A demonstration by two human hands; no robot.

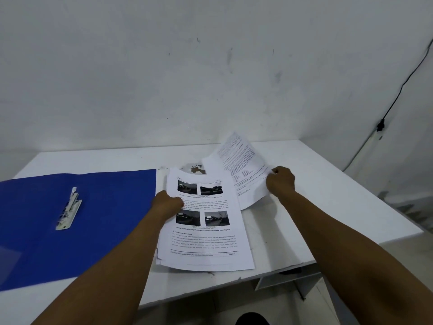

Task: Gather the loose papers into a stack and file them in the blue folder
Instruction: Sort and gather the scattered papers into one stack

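Head view: 1 blue folder (77, 221), 2 hands on papers (206, 231).

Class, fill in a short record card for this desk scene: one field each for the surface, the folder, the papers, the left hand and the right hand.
surface: white table
folder: blue folder lying open, left of the papers, metal clip inside
papers: stack with photos on the top page
left hand: left hand grips the stack's left edge
right hand: right hand pinches a loose sheet, lifted and curling

White table (316, 184): open blue folder (105, 207) left, paper stack (206, 242) just beside, centre.
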